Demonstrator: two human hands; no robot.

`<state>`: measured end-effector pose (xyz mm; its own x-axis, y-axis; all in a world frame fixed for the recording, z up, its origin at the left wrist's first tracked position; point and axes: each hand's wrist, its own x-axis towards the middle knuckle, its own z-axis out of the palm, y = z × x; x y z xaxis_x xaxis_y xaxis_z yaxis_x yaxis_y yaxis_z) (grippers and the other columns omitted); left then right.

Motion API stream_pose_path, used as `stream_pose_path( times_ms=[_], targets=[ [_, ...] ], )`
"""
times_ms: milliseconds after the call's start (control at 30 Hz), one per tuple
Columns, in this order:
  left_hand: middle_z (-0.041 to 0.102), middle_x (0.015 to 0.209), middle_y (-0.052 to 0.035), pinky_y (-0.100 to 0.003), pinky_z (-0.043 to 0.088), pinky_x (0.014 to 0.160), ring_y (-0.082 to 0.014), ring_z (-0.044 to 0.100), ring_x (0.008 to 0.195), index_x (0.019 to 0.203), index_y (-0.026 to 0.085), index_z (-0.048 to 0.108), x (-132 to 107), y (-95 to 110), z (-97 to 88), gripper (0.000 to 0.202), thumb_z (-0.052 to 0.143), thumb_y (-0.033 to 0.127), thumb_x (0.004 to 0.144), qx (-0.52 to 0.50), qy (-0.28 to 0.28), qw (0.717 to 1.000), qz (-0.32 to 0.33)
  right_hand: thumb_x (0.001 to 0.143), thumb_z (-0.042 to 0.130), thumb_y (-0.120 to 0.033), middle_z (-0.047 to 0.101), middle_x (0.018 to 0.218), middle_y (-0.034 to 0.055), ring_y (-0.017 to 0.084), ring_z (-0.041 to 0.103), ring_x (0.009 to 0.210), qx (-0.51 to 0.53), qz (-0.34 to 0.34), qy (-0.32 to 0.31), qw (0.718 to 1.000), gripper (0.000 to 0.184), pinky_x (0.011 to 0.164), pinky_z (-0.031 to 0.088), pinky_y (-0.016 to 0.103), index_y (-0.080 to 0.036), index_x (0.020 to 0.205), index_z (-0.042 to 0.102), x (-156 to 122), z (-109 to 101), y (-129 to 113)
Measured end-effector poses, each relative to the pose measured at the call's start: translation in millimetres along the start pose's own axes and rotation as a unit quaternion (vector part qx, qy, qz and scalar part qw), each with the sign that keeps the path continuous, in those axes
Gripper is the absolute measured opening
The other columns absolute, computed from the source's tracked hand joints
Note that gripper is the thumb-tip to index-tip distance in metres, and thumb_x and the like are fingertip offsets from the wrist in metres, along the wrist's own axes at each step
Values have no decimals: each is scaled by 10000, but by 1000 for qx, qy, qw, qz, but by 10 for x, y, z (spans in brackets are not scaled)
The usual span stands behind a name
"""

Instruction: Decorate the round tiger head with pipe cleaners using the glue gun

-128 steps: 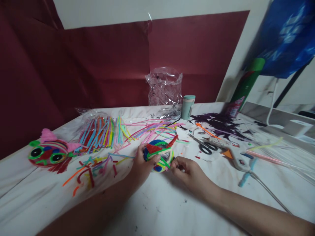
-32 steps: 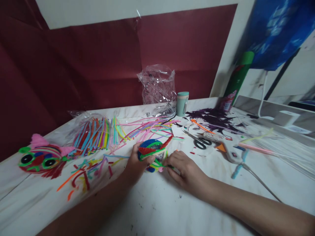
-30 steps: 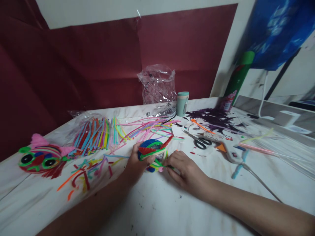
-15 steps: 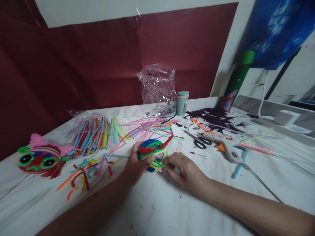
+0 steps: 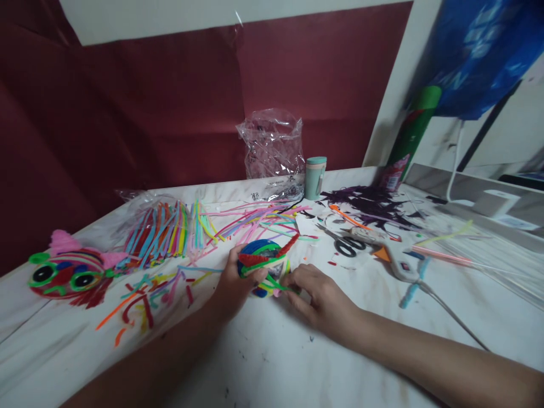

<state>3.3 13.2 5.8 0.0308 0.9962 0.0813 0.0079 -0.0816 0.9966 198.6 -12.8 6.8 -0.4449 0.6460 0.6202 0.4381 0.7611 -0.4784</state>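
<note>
My left hand (image 5: 232,286) is closed around a round craft piece (image 5: 260,248) covered in blue, green, red and cream pipe cleaners, its thumb lying across the front. A red strip sticks up from the piece's right side. My right hand (image 5: 317,296) is at that same side, fingers bent and pinched on a green pipe cleaner (image 5: 275,284) that runs off the front of the piece. The right fingertips are partly hidden. At the far left lies a finished-looking fish-like craft (image 5: 63,275) with big black eyes and pink fins.
Pipe cleaner scraps (image 5: 148,300) lie left of my hands, with a bundle of pipe cleaners (image 5: 159,229) behind. To the right are black-handled scissors (image 5: 349,246), a glue gun (image 5: 402,263) with its cord, and purple shreds (image 5: 369,207). A green-lidded cup (image 5: 315,178) and clear bag (image 5: 274,147) stand behind.
</note>
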Motion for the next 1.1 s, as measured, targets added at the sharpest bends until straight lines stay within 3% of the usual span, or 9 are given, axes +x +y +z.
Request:
stream_pose_path(
  times_ms=[167, 467, 833, 1100],
  targets=[
    [659, 1002, -61, -329, 519, 767, -212, 633, 891, 1165, 194, 435, -1, 23, 15, 660, 761, 362, 616, -19, -10, 1000, 4, 864, 518, -130, 678, 751, 69, 190, 598, 718, 0, -21, 5, 1000, 115, 673, 471, 317, -158, 866, 629, 12, -7, -15],
    [657, 977, -62, -334, 530, 728, -221, 638, 863, 1167, 195, 433, -13, 38, 11, 663, 761, 349, 611, -3, -9, 1000, -2, 865, 528, -127, 677, 744, 65, 189, 600, 717, 0, -41, 13, 999, 109, 674, 465, 315, -163, 881, 629, -2, 1, -15],
    [647, 974, -65, -280, 529, 579, -206, 638, 776, 1181, 206, 421, -30, 44, 9, 692, 774, 374, 610, 0, -11, 1000, -17, 867, 472, -96, 626, 717, 72, 197, 534, 699, -64, -70, 19, 995, 165, 663, 419, 334, -139, 896, 629, -5, -4, 37],
    [660, 998, -69, -313, 537, 707, -213, 641, 868, 1197, 195, 419, -12, 29, 10, 679, 763, 367, 637, -13, -18, 1000, 0, 900, 432, -81, 618, 752, 87, 198, 491, 712, -130, -138, 4, 982, 235, 659, 367, 331, -129, 977, 650, -16, -6, 52]
  ],
)
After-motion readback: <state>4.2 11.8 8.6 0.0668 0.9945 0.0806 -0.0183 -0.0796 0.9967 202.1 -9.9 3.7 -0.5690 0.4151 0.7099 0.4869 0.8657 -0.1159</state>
